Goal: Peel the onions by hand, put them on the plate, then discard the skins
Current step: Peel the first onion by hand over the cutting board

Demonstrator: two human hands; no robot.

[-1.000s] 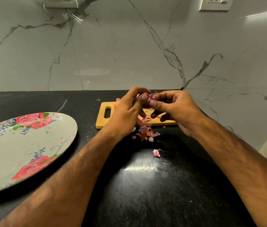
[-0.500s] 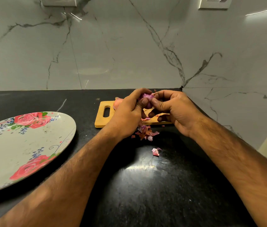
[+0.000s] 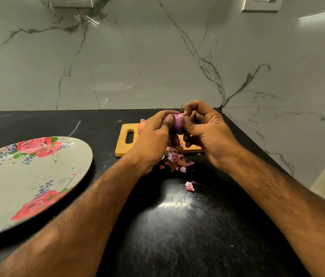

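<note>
Both hands meet over a wooden cutting board [image 3: 124, 145] and share one small purple onion [image 3: 178, 122]. The left hand [image 3: 153, 140] curls around it from the side, its thumb pressed flat on the bulb; the right hand [image 3: 209, 130] pinches at the top end with thumb and forefinger bent close together. A thin stalk seems to stick up above the onion between the fingertips — it is too small to be sure.

Just below the hands, a loose heap of onion skins [image 3: 177, 162] lies on the black countertop [image 3: 177, 236], touching the board's near edge. One separate skin scrap [image 3: 189, 185] sits nearer the person, apart from the heap. Behind the left hand a second onion [image 3: 142, 125] peeks out on the board, mostly hidden.

Well off to the left of the left forearm rests the floral plate [image 3: 17, 176] — nothing lies on it.
</note>
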